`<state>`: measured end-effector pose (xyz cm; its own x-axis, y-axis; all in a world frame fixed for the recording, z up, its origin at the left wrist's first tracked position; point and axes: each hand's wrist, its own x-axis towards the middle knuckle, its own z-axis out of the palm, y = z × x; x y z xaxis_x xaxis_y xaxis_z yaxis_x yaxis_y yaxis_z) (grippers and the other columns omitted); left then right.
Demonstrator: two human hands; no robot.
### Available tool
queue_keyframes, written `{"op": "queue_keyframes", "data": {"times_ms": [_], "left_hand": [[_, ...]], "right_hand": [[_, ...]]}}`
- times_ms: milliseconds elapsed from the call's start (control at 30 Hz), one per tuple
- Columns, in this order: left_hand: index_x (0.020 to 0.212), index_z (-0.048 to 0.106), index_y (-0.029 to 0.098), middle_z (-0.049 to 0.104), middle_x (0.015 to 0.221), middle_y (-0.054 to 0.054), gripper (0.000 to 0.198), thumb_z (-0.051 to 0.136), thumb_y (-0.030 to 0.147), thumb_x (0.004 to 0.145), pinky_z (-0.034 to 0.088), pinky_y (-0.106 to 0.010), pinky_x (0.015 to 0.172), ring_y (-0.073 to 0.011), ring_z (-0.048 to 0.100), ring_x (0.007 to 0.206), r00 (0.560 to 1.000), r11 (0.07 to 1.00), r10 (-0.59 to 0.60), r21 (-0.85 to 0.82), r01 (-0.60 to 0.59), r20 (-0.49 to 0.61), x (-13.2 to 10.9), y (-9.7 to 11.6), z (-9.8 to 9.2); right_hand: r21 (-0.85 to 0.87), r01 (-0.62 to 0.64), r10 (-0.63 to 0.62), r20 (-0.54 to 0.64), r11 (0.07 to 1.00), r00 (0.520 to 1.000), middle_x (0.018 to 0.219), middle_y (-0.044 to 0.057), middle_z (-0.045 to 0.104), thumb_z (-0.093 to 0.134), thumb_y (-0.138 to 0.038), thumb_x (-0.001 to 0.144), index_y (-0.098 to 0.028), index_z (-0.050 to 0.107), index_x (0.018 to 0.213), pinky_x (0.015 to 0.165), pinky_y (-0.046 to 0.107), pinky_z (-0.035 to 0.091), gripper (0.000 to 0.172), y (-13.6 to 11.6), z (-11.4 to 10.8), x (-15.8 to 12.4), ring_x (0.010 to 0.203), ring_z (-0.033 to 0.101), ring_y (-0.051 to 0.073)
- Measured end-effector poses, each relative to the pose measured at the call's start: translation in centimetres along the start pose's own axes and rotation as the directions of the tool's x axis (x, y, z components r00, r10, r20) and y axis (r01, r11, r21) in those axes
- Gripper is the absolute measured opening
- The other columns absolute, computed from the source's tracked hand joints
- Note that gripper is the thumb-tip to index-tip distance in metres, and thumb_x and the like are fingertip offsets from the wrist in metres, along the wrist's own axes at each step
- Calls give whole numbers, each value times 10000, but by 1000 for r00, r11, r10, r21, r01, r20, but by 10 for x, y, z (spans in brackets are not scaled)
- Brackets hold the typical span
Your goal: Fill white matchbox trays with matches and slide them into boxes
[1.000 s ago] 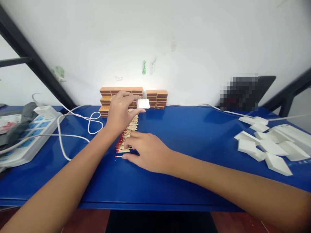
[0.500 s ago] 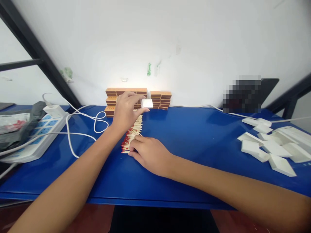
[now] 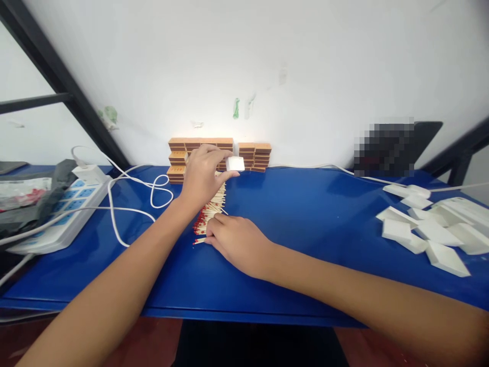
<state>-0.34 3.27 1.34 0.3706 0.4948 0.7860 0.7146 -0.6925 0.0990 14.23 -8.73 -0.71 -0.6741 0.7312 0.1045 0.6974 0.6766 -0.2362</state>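
Between thumb and fingers, my left hand [image 3: 204, 173] holds a small white matchbox tray [image 3: 235, 163] above the far end of the match pile. A long pile of red-tipped matches [image 3: 212, 210] lies on the blue table, heads to the left. My right hand [image 3: 237, 242] rests at the near end of that pile, fingers pinched on a few matches [image 3: 199, 241]; these lie slightly apart from the rest. Behind my left hand stand stacked orange-brown matchbox sleeves [image 3: 200, 141], partly hidden by it. A second, smaller stack of matchboxes [image 3: 255, 148] stands to their right.
Several white trays [image 3: 439, 232] lie heaped on the right of the blue table [image 3: 305, 285]. A white power strip [image 3: 72, 204], loose white cables [image 3: 112, 209] and a grey plastic bag [image 3: 38, 196] occupy the left. A dark tablet-like object [image 3: 426, 142] leans against the wall.
A few matches at the near end have come apart from the pile, drawn slightly towards me by my right hand. My left hand still holds the white tray. The view has shifted slightly.
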Motion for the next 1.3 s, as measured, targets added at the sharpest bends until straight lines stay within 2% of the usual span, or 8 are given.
{"op": "queue_keyframes", "data": {"times_ms": [133,400,600,867,1200,1300], "left_hand": [[1211,746,208,759,1142,-89,414,884,393,867,506,-438,985,-285,667,1130,1000,1000,7,-5,-7,18,0,2,-2],[1201,743,200,769,1137,-88,387,874,372,881,510,-439,978,-277,672,1119,999,999,36,-17,-36,25,0,3,-2],[1201,740,209,777,1125,-83,372,867,365,888,502,-445,966,-276,678,1110,998,999,48,6,-49,31,-3,5,1],[1197,738,191,776,1125,-92,404,870,396,875,509,-448,971,-284,673,1115,998,999,52,9,-53,28,-2,5,0],[1200,744,212,761,1144,-94,371,866,375,890,509,-468,999,-291,672,1141,998,1000,18,-26,-17,58,0,7,-3],[1165,749,240,767,1161,-78,332,876,361,883,513,-468,1013,-281,687,1142,997,999,-15,-43,19,78,1,8,-4]], "right_hand": [[28,-15,13,57,999,998,1083,93,754,585,-323,1105,-142,695,1064,663,340,412,215,4,-6,-4,854,716,222],[-29,-20,23,132,999,991,1108,91,740,577,-265,1107,-141,670,1068,664,330,397,159,19,-21,-24,866,703,207],[27,15,-18,127,1000,992,1085,82,740,568,-271,1110,-149,664,1046,675,331,399,167,15,-22,-25,863,694,201],[65,-23,15,124,998,992,1113,92,741,552,-246,1098,-152,680,1040,719,333,404,169,8,-31,-24,933,692,217],[120,-83,74,78,989,994,1148,90,740,646,-297,1055,-160,686,1089,746,346,428,146,0,-20,-22,939,698,233],[146,-104,90,96,984,991,1099,85,746,649,-313,1065,-161,688,1034,748,343,438,160,2,-16,-21,939,706,233]]}}
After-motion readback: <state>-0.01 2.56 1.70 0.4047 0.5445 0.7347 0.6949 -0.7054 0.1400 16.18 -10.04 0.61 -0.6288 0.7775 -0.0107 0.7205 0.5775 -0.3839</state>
